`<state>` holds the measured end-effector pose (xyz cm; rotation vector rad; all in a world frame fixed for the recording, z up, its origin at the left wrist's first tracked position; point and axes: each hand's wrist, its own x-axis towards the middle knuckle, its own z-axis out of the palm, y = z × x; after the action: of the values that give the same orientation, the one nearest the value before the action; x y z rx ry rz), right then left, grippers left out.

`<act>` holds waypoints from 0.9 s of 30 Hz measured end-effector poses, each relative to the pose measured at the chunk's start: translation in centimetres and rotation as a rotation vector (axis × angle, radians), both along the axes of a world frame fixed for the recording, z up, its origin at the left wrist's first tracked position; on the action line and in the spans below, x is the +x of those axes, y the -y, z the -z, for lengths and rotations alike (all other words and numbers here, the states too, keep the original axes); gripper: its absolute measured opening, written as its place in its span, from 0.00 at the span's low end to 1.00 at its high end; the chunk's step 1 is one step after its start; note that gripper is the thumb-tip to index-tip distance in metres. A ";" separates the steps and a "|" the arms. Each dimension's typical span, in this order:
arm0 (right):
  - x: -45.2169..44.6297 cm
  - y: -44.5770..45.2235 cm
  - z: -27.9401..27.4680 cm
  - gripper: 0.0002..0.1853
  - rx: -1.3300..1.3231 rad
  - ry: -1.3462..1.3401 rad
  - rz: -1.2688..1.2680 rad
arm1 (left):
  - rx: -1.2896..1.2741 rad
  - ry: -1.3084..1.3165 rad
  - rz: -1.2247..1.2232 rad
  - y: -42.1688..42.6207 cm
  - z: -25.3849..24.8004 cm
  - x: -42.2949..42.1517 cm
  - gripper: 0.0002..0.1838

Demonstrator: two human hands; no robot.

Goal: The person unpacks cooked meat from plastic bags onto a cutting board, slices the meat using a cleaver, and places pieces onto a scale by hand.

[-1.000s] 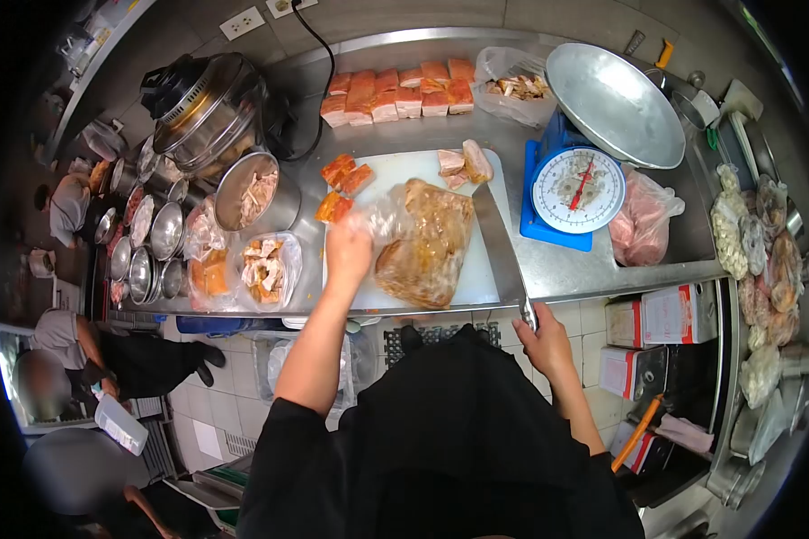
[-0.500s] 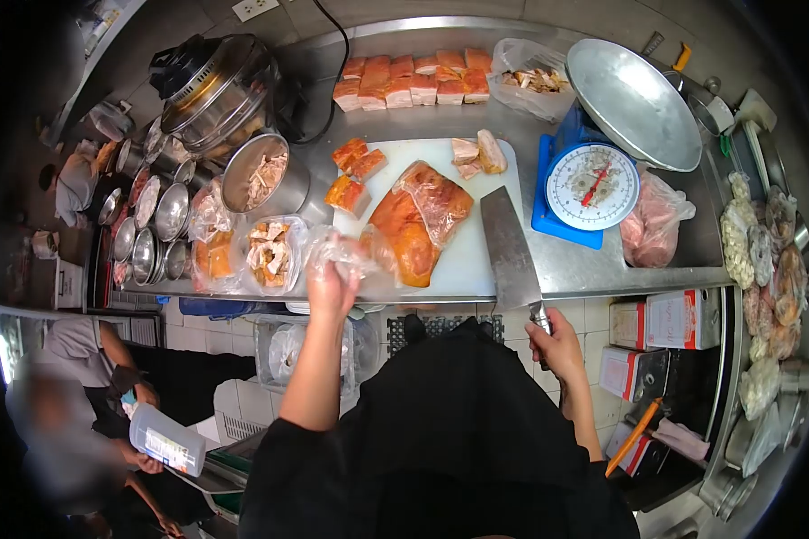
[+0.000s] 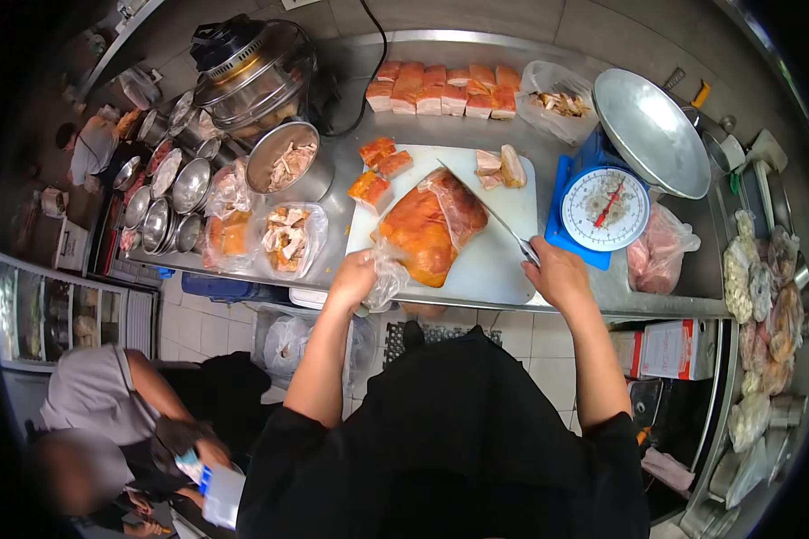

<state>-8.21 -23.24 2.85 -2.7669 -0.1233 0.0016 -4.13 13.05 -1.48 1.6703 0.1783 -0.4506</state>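
Observation:
A large slab of browned pork (image 3: 417, 237) lies on the white cutting board (image 3: 512, 220). My right hand (image 3: 557, 275) grips the handle of a cleaver (image 3: 488, 213), whose blade is seen nearly edge-on over the slab's right side; whether it touches the meat I cannot tell. Crumpled clear plastic (image 3: 388, 277) is bunched in my closed left hand (image 3: 354, 280), beside the slab's lower left edge. Small browned pork chunks (image 3: 369, 189) sit at the board's left, and paler pork pieces (image 3: 502, 168) at its upper right.
Rows of cut pork blocks (image 3: 444, 88) line the back of the steel counter. A blue dial scale (image 3: 606, 208) stands right of the board. To the left are a metal pot (image 3: 283, 163) and an open bag of pork pieces (image 3: 288, 239). A co-worker (image 3: 99, 395) is at lower left.
My right hand has brought the cleaver from the counter's front edge up over the slab, its blade turned edge-on. My left hand has drawn the plastic down toward the counter edge. The view has shifted slightly.

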 end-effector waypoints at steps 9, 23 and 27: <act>-7.2 2.4 2.5 0.12 0.774 -0.563 0.258 | -0.019 0.570 0.160 9.6 -13.8 8.8 0.13; -16.2 8.7 4.9 0.12 1.047 -0.440 0.592 | -0.819 0.551 -0.528 -11.2 -5.8 2.9 0.23; -14.5 8.9 3.0 0.15 0.862 -0.384 0.557 | -0.982 0.535 -0.307 -22.7 2.0 0.4 0.19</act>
<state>-22.68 -32.13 -0.13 -1.8174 0.6015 0.2645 -3.70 35.72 -3.46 0.7242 -0.1699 0.1578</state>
